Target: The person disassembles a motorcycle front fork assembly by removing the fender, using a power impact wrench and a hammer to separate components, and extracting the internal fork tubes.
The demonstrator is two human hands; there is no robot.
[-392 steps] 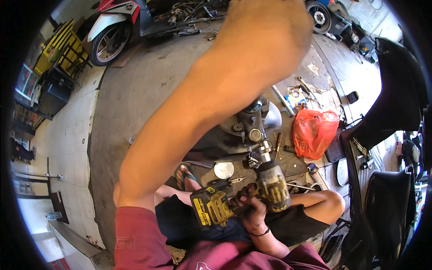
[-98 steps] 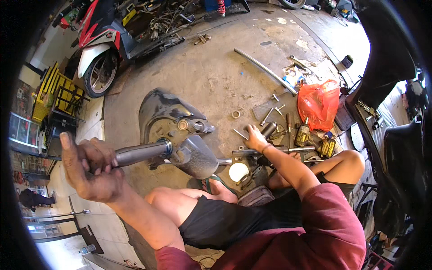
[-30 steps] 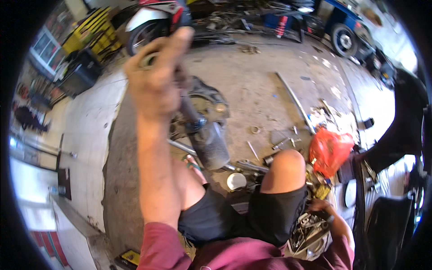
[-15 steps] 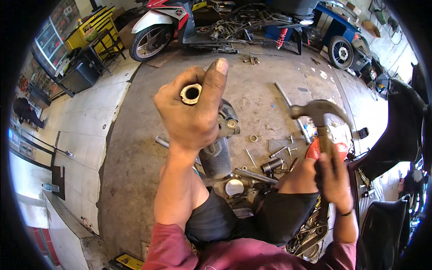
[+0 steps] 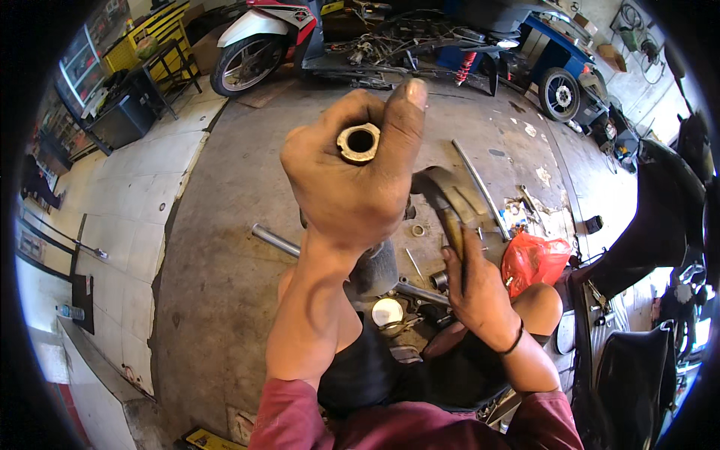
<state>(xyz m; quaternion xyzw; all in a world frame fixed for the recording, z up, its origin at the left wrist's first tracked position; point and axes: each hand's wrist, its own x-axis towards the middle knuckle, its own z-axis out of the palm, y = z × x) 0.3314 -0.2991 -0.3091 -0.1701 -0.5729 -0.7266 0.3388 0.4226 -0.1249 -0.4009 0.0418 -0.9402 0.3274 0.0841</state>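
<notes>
My left hand (image 5: 349, 184) is closed in a fist, thumb raised, around a hollow metal tube (image 5: 358, 157). Its pale, notched, six-sided end faces up, and the fist hides the rest. To its right, my right hand (image 5: 484, 296) grips a claw hammer (image 5: 450, 221) by the handle. The hammer head, smeared by motion, is beside and partly behind my left hand; I cannot tell whether it touches anything. Below my left wrist stands a dark grey cylindrical part (image 5: 376, 271), mostly covered by the arm.
Between my knees lie a round white-topped part (image 5: 387, 312) and a metal rod (image 5: 424, 294). A bare tube (image 5: 274, 240) sticks out left. A red plastic bag (image 5: 534, 261) sits by my right knee, with a long bar (image 5: 480, 187) beyond. A partly stripped motorcycle (image 5: 300, 37) stands at the back.
My right hand has swung the hammer leftward, close to my left hand. The left fist, still around the tube, sits farther right and slightly higher in view. My right knee has shifted outward.
</notes>
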